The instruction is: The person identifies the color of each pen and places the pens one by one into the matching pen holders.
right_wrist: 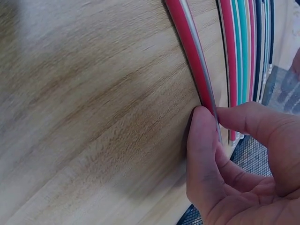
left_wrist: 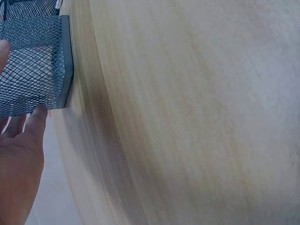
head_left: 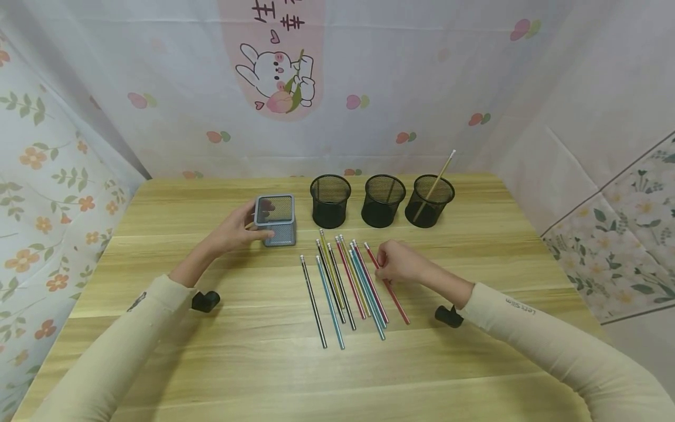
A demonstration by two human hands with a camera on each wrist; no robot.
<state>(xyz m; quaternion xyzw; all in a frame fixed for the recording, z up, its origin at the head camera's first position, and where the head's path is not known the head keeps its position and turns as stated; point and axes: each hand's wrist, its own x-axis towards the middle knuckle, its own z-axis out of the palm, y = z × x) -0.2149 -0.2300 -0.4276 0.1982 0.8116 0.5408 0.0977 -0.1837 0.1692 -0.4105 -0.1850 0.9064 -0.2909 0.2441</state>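
Along the right edge of the row of pencils [head_left: 351, 278], in the head view, we see the right hand [head_left: 401, 262] pinching the red pencil [head_left: 399, 305], nearer its far end than its near one. We cannot tell whether it is clear of the table [head_left: 237, 363]. Farther left, the left hand [head_left: 239, 228] is wrapped about the grey mesh holder [head_left: 285, 237]. Three black mesh cups [head_left: 382, 214] stand on the far side, the rightmost with a slanting tan pencil [head_left: 433, 186].

From the left wrist, we find thumb and fingertips on opposite sides of the mesh; a light, even hold should keep it steady without denting it.

From the right wrist, fingertips meet around the shaft, the neighbouring red pencil [right_wrist: 229, 61] just beside. We would keep the pinch narrow and raise straight up, lest the near end sweep the row.
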